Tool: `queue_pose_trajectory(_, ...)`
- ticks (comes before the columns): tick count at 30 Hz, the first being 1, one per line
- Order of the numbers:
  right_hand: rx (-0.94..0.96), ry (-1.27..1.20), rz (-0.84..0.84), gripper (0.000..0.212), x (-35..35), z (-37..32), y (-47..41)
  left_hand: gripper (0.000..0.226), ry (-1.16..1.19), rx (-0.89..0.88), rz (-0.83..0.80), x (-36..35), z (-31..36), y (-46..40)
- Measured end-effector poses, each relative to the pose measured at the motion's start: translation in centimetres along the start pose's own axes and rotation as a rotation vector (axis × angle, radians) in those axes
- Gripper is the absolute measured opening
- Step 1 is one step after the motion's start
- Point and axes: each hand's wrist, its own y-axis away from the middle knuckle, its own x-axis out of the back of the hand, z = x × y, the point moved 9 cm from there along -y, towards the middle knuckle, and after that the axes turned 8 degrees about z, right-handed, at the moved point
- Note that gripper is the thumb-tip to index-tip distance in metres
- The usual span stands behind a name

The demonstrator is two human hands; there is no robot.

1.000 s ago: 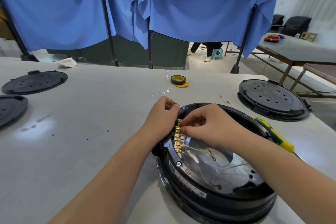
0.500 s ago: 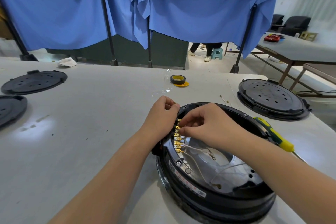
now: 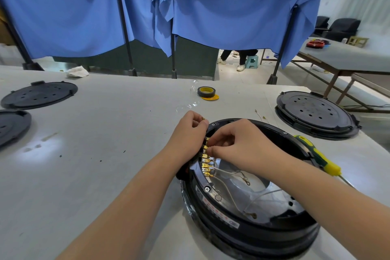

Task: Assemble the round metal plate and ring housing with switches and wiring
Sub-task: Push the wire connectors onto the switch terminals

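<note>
The grey desk (image 3: 105,154) filled the frame; the black ring housing (image 3: 249,228) sat at lower right, its metal plate (image 3: 272,202) inside with white wires (image 3: 228,172); the left hand (image 3: 187,133), curled, held the housing's left rim; the right hand (image 3: 242,143) pinched at the row of brass terminals (image 3: 205,162); a yellow-green screwdriver (image 3: 318,155) lay right of the housing; a tape roll (image 3: 206,92) lay above centre.
</note>
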Motion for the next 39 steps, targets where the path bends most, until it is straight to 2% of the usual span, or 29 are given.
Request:
queue_pose_trajectory(4,0.020,-0.007,0.004,0.016,0.02,-0.33,0.04,0.009,0.006,0.006,0.003,0.02,0.05,0.05)
queue_pose_trajectory(11,-0.005,-0.041,0.007,0.006,0.14,0.03,-0.08,0.007,-0.018,0.001,-0.044,-0.34,0.23,0.10)
queue_pose_trajectory(17,0.031,0.031,0.009,0.009,-0.01,-0.25,-0.04,0.007,-0.021,0.010,-0.068,-0.53,0.24,0.11)
queue_pose_trajectory(31,0.028,0.015,0.024,0.009,0.05,-0.22,0.01,0.008,-0.019,0.006,-0.072,-0.59,0.12,0.02)
queue_pose_trajectory(39,0.102,0.069,0.029,0.012,-0.13,-0.81,0.17,0.007,0.006,0.004,-0.086,-0.68,0.21,0.11)
